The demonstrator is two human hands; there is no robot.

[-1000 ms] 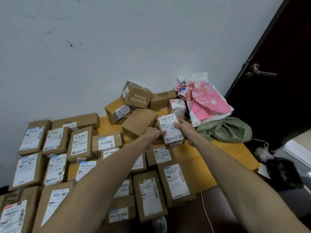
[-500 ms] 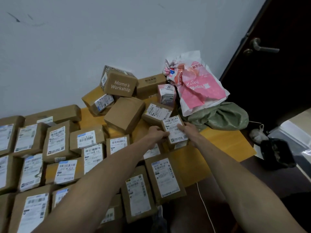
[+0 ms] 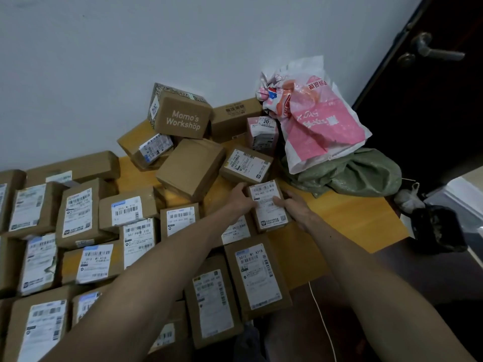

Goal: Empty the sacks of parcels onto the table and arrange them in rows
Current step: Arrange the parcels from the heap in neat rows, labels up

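Observation:
Both my hands hold a small labelled cardboard parcel (image 3: 269,205) low over the wooden table (image 3: 347,218), at the right end of a row. My left hand (image 3: 241,197) grips its left edge and my right hand (image 3: 292,205) grips its right edge, thumb on the label. Rows of labelled brown parcels (image 3: 78,212) lie flat across the left and near side. A loose heap of boxes, one marked "Momo's Workshop" (image 3: 183,118), lies against the wall. A crumpled green sack (image 3: 360,173) lies at the table's far right under a pink and white bag (image 3: 313,126).
A white wall runs behind the table. A dark door with a lever handle (image 3: 431,50) stands at the right. On the floor to the right sit a black container (image 3: 436,231) and a small white bag (image 3: 410,197). A white cable (image 3: 321,317) hangs by the table's near edge.
Both hands have brought the small parcel down and a little nearer, from held up in front of the heap to low over the table beside the row. The view has tilted down.

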